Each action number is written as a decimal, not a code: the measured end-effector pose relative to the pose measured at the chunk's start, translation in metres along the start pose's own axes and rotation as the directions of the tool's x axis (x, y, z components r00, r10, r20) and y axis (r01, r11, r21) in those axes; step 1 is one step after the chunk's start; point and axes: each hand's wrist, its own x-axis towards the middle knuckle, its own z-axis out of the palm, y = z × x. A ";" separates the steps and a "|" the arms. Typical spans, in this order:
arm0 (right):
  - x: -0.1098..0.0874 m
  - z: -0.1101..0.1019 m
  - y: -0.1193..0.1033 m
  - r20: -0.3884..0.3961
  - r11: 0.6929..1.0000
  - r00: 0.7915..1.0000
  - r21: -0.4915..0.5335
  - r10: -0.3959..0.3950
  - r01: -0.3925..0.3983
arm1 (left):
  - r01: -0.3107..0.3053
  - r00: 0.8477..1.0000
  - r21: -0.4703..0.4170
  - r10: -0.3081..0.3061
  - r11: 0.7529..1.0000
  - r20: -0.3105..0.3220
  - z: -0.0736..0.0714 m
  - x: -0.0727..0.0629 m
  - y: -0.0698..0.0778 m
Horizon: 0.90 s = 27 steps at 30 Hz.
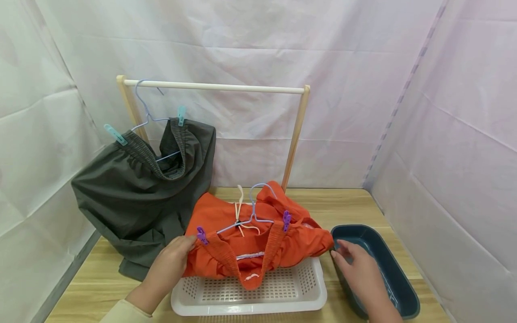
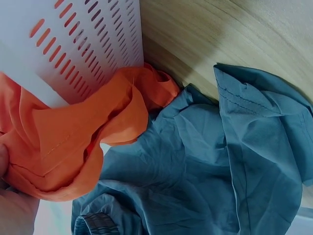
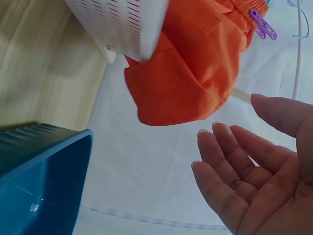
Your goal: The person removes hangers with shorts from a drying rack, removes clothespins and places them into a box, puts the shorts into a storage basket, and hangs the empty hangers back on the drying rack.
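Observation:
Orange shorts (image 1: 226, 255) with a cream drawstring lie over a white basket (image 1: 250, 308). A pale purple hanger (image 1: 253, 211) is fixed to their waistband by two purple clothespins (image 1: 286, 220). My left hand (image 1: 171, 262) holds the left side of the shorts, just below the left clothespin; only part of that hand (image 2: 17, 210) shows at the edge of the left wrist view. Beside the shorts' right end, over the blue bin, is my right hand (image 1: 361, 271). In the right wrist view that hand (image 3: 254, 181) has its fingers loosely extended and apart from the fabric, holding nothing.
Dark grey-green trousers (image 1: 141, 188) hang at left from a rack (image 1: 214, 87), on a hanger with two light-blue clothespins (image 1: 181, 115); their legs reach the wooden table (image 1: 343, 202). The dark blue bin (image 1: 404, 273) stands at right. White cloth walls (image 1: 456, 134) surround the table.

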 end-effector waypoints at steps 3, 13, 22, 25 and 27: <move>0.000 -0.002 -0.004 -0.023 1.000 0.999 0.001 -0.026 0.026 | -0.027 1.000 0.016 0.027 1.000 -0.004 0.000 0.000 -0.001; 0.001 -0.001 -0.021 -0.097 0.990 0.986 0.041 -0.133 0.137 | -0.064 0.998 0.041 0.064 0.997 -0.002 0.000 -0.003 -0.004; 0.004 0.002 -0.039 -0.083 0.975 0.975 0.069 -0.205 0.210 | -0.069 0.997 0.046 0.070 0.997 -0.013 0.000 -0.005 -0.004; 0.006 0.003 -0.044 -0.079 0.972 0.972 0.071 -0.219 0.225 | -0.074 0.997 0.038 0.074 0.997 -0.014 0.000 -0.006 -0.004; 0.006 0.004 -0.047 -0.083 0.968 0.968 0.073 -0.236 0.242 | -0.066 0.998 0.038 0.067 0.997 -0.011 0.000 -0.006 -0.003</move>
